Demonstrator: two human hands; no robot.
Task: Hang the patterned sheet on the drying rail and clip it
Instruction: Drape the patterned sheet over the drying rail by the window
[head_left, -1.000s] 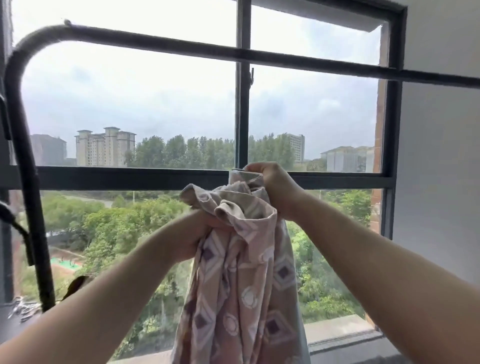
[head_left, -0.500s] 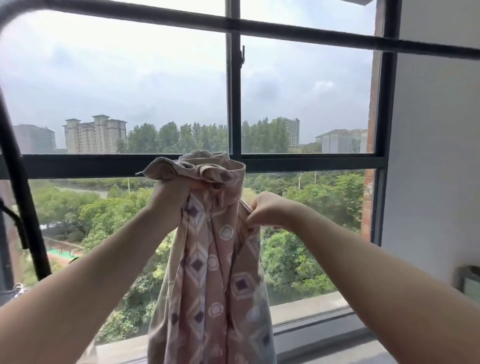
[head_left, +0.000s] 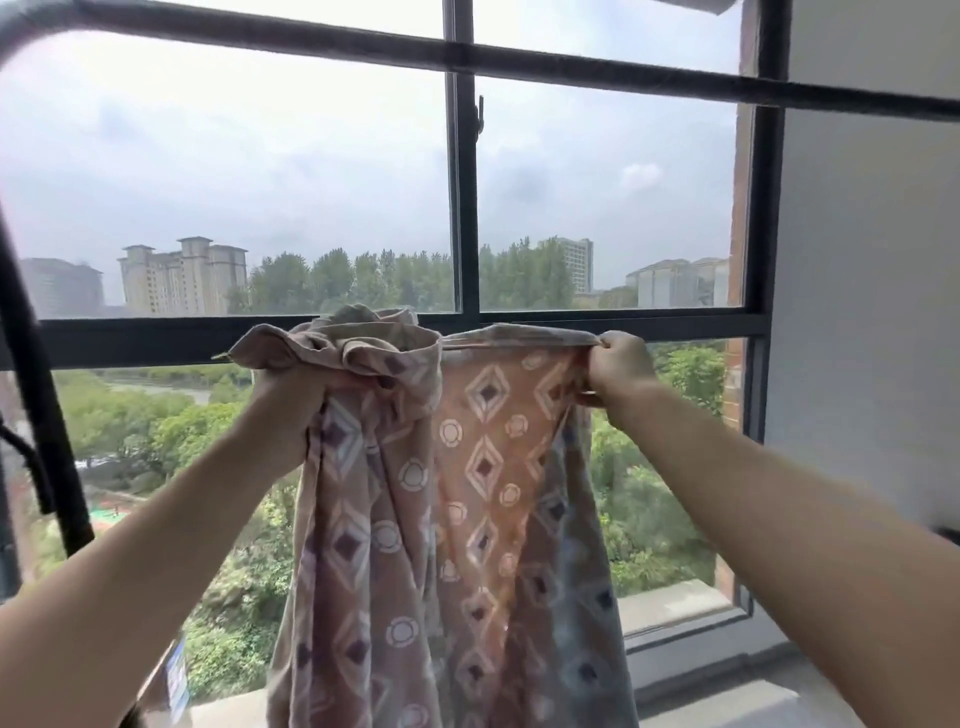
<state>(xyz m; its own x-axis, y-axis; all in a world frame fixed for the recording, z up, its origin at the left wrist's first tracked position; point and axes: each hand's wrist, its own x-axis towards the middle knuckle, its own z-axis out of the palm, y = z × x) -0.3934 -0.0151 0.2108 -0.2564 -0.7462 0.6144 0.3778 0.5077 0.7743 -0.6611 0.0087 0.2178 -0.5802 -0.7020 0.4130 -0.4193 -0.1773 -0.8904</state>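
Beyond the dark-framed window (head_left: 464, 208) lie a grey cloudy sky, pale tower blocks (head_left: 184, 278) and a band of green trees (head_left: 353, 280). At the far left the drying rail (head_left: 571, 65), a dark tube, rises as an upright, bends at the upper corner and runs across the top of the view to the right edge. The left arm reaches up from the lower left. The left hand (head_left: 291, 400) has its fingers closed round a bunched wad of the patterned sheet (head_left: 467, 519), with crumpled folds spilling over the top of the fist. The sheet is pinkish-brown with white diamonds and rings. It is held up in front of the window's crossbar, well below the rail's top bar and apart from it, and its length hangs straight down between the two arms past the bottom of the view. Its top edge is stretched taut from the wad across to the right hand (head_left: 618, 366), which pinches that hem between thumb and curled fingers. Right of that hand stands a plain pale wall (head_left: 872, 312), with the window sill (head_left: 670, 605) low beside it.
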